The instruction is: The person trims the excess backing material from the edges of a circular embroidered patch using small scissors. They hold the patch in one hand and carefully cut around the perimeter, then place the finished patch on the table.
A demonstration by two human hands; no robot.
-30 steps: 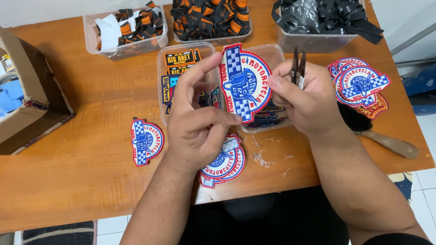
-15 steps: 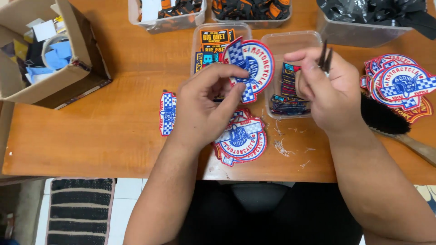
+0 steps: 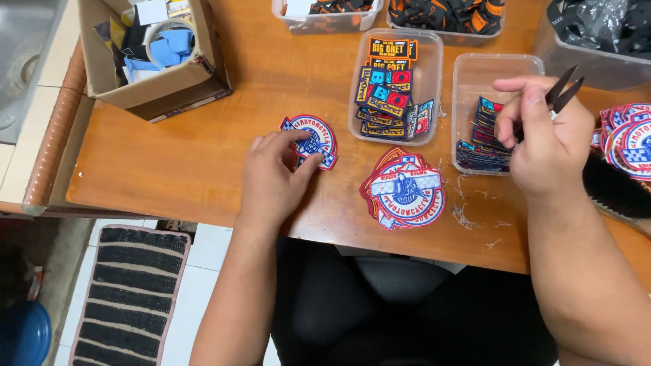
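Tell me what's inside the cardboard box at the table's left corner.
The cardboard box holds a tape roll, blue pieces and white paper scraps. Whatever lies beneath them is covered.

patch: round embroidered patch [image 3: 310,141], red border, blue and white with a checkered pattern, lying flat on the wooden table just left of the frame's centre, partly covered by fingertips of the left hand [image 3: 273,177].
snips: small dark thread snips [image 3: 560,90], blades pointing to the upper right, slightly parted, held in the right hand [image 3: 548,144] at the right of the frame, above the table.
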